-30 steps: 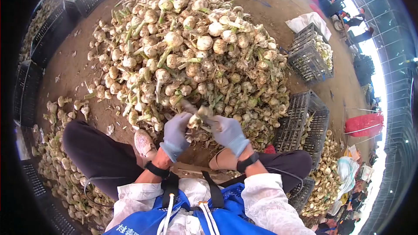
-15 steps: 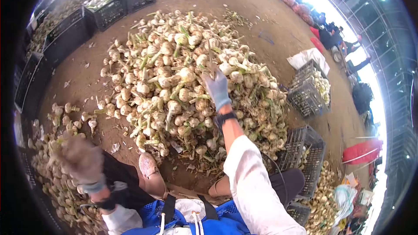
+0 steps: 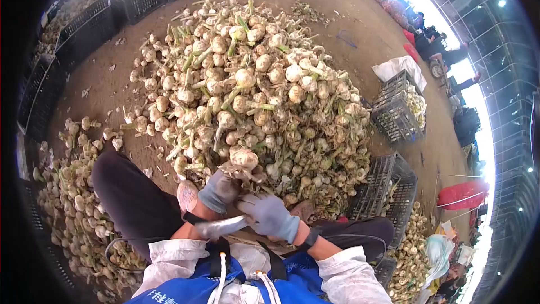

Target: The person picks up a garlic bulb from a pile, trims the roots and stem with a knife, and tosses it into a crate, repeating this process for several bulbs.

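Note:
In the head view, my left hand (image 3: 220, 187), in a grey glove, is closed on a garlic bulb (image 3: 243, 159) above my feet. Beside it on the right, my right hand (image 3: 269, 215), also gloved, grips a knife (image 3: 222, 227) whose metal blade points left, below the left hand. The fingers of both hands are partly hidden. Just beyond the hands rises a big heap of garlic (image 3: 247, 95) with stems on many bulbs. Another pile of garlic (image 3: 79, 197) lies to the left of my knee.
Black crates (image 3: 138, 4) line the far left, some filled with garlic. On the right stand a crate with garlic (image 3: 400, 107) and a tilted crate (image 3: 388, 188). Small trimmed pieces (image 3: 413, 253) lie near my right knee, and a red bag (image 3: 462, 195) farther right. People are in the distance.
My left hand has come from the left pile to the middle and now holds a bulb. My right hand has drawn back from the heap to beside it, with the knife.

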A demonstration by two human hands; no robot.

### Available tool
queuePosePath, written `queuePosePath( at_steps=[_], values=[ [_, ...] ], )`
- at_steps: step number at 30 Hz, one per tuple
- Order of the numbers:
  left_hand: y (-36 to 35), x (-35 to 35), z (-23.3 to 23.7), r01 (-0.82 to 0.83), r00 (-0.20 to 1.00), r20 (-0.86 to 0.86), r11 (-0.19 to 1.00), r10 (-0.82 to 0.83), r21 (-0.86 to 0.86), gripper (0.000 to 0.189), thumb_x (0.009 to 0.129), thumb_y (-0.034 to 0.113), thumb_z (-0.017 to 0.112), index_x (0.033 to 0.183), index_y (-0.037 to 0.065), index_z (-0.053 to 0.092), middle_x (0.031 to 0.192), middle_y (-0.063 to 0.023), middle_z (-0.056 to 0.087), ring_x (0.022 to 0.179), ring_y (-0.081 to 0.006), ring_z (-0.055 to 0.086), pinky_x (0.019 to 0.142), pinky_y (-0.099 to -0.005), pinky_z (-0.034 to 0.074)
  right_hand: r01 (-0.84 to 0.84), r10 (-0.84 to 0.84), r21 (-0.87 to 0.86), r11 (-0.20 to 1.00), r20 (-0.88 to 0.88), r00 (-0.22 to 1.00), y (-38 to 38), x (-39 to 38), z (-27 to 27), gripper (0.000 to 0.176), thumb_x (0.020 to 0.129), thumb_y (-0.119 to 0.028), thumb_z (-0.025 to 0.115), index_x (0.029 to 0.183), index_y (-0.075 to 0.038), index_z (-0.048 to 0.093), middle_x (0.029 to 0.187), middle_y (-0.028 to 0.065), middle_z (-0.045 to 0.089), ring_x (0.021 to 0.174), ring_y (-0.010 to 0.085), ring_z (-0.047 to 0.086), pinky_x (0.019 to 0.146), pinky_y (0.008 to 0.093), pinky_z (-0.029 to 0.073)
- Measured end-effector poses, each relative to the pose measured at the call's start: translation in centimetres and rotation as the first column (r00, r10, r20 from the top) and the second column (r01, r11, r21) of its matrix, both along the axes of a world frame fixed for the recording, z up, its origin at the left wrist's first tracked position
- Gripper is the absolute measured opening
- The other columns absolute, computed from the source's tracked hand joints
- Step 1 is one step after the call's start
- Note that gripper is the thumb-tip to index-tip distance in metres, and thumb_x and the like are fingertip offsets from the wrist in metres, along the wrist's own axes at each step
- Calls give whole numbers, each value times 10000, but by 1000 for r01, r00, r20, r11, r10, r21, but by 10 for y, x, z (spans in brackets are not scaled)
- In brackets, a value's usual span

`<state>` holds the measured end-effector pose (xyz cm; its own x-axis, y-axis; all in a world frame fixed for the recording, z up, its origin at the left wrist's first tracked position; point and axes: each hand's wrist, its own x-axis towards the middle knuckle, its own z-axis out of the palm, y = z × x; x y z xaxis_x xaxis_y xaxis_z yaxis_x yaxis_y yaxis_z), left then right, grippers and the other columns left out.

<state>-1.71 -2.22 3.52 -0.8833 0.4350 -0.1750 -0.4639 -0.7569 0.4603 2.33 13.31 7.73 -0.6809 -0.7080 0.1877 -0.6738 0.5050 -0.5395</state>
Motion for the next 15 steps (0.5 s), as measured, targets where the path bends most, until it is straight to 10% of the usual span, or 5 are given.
queuePosePath(
  at_steps=[2,3,7,12,15],
  values=[
    [-2,-3,4,-42,999,5,998,42,38,323,803,146,627,1085,2,560,985,-88,612,815,-174,605,752,-294,501,267,-190,-277,923,276,942,10,11,-4,297,683,-98,628,976,-61,593,746,124,609,632,302,610,547,385,481],
    [-6,-8,5,-131,963,-267,942,46,-309,305,799,94,616,1082,-2,556,969,-85,617,824,-169,605,747,-287,496,437,-297,-384,813,372,879,13,12,2,289,686,-104,634,969,-59,600,734,136,617,621,313,615,533,385,485],
    [9,7,2,-449,776,-603,510,-186,-734,300,790,-14,570,1088,-11,539,952,-90,626,866,-172,605,756,-291,483,452,-439,70,889,-144,887,42,-17,32,353,677,-106,642,1023,-58,593,721,112,599,626,283,608,522,368,459],
    [19,15,-7,-549,615,-629,315,-475,-774,376,753,-41,512,1126,-2,524,1089,-114,582,1018,-240,558,884,-341,427,419,-377,224,880,-206,903,41,-13,30,339,658,-164,653,963,-65,542,700,91,562,598,289,585,512,388,440],
    [19,22,-6,-364,730,-555,461,-398,-809,381,765,-23,507,1144,11,523,1111,-120,571,1058,-246,541,899,-343,421,420,-364,283,862,-229,903,37,-7,27,250,671,-170,635,870,-67,523,697,82,564,586,277,590,506,378,449]
  ],
)
